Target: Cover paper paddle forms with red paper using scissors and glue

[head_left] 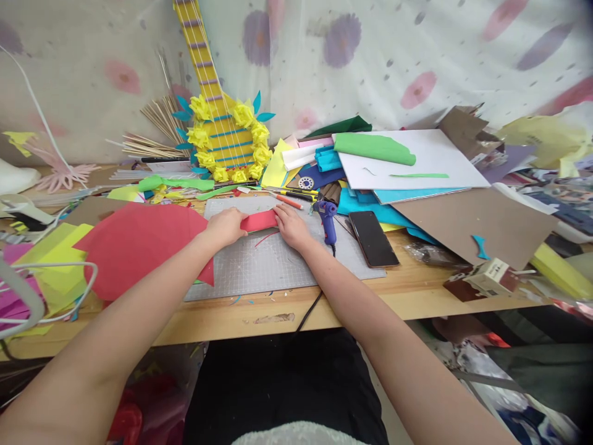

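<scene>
Between my two hands a small red strip [259, 220], paper or foam sheet, is held just above a grey cutting mat [241, 272]. My left hand [226, 226] grips its left end, thumb and fingers closed on it. At the strip's right end, the fingers of my right hand [291, 227] press on it. A thin red sliver [264, 240] lies on the mat below. A large red sheet with a rounded outline [143, 241] lies left of the mat, partly under my left forearm. To the right of my right hand stands a purple glue gun [327, 221].
A yellow guitar-shaped craft piece [227, 139] with paper flowers leans at the back. A black phone [373, 238] lies on the mat's right side. Stacked coloured sheets and cardboard [482, 216] fill the right. A small carton [486, 279] stands near the front edge; a white cable [92, 278] loops at left.
</scene>
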### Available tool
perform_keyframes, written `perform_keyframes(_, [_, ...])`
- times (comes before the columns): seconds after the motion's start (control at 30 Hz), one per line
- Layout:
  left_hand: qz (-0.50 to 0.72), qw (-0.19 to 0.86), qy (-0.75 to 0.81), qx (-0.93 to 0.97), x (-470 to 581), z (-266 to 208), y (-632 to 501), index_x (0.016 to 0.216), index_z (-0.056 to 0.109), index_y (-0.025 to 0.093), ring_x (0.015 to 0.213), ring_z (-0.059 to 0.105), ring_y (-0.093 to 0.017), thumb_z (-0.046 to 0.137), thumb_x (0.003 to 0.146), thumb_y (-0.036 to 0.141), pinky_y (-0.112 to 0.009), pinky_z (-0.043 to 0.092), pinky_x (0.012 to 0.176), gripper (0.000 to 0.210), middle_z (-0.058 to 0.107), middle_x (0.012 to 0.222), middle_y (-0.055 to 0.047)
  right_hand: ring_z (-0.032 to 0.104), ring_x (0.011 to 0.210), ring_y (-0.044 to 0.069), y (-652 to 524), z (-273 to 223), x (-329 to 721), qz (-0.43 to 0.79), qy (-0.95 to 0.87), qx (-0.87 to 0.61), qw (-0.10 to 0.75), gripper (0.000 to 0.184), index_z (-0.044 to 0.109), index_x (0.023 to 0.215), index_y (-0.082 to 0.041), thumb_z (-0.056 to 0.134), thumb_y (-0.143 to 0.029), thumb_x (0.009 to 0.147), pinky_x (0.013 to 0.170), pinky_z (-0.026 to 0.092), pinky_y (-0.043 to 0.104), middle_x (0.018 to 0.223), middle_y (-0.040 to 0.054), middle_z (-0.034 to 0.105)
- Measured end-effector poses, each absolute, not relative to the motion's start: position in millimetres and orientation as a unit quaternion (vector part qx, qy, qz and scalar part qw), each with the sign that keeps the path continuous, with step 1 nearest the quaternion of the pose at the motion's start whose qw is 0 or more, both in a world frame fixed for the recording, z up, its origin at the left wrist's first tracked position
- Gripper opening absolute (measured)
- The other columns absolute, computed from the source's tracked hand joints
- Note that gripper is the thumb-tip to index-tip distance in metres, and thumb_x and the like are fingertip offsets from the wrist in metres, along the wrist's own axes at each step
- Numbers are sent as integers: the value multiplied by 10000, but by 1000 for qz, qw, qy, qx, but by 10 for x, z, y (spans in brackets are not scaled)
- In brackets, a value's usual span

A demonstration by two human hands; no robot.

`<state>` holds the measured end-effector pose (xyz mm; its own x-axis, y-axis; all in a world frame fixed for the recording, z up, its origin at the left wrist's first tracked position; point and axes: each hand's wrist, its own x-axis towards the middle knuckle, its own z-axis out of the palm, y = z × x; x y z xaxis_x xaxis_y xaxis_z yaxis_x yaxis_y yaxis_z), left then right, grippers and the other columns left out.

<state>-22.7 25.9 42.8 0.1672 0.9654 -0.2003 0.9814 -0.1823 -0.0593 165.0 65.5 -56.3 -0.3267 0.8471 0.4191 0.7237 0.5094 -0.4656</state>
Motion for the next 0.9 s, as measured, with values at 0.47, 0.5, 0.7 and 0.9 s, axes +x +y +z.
perform_keyframes(0.47, [-122, 65, 637, 759, -245, 421, 330, 1273, 569, 223, 1226, 519, -263, 580, 845, 378, -325, 440, 944, 455, 542, 1353, -96, 436, 1318, 225, 654, -525, 1647, 105, -819, -480, 297, 440, 545, 1288, -66, 321, -282, 977, 1129, 317, 373, 1363, 164, 522])
perform_keyframes(0.5, [-123, 65, 636, 759, -244, 421, 333, 1268, 573, 226, 1221, 524, -264, 582, 842, 377, -325, 439, 943, 452, 543, 1353, -94, 445, 1307, 225, 653, -525, 1645, 102, -820, -479, 296, 439, 542, 1284, -69, 324, -296, 977, 1126, 319, 374, 1354, 166, 526])
perform_keyframes(0.7, [-124, 59, 639, 757, -232, 422, 322, 1244, 590, 232, 1200, 540, -280, 588, 828, 383, -333, 454, 912, 443, 554, 1344, -102, 441, 1296, 249, 650, -529, 1631, 85, -829, -470, 291, 438, 535, 1250, -64, 389, -360, 962, 1117, 313, 393, 1317, 201, 523])
perform_keyframes(0.9, [-96, 43, 603, 791, -326, 369, 335, 1269, 569, 203, 1187, 549, -275, 560, 825, 398, -331, 450, 915, 485, 568, 1327, -112, 433, 1308, 264, 655, -565, 1619, 88, -824, -476, 295, 432, 536, 1245, -70, 396, -361, 958, 1118, 313, 426, 1320, 205, 524])
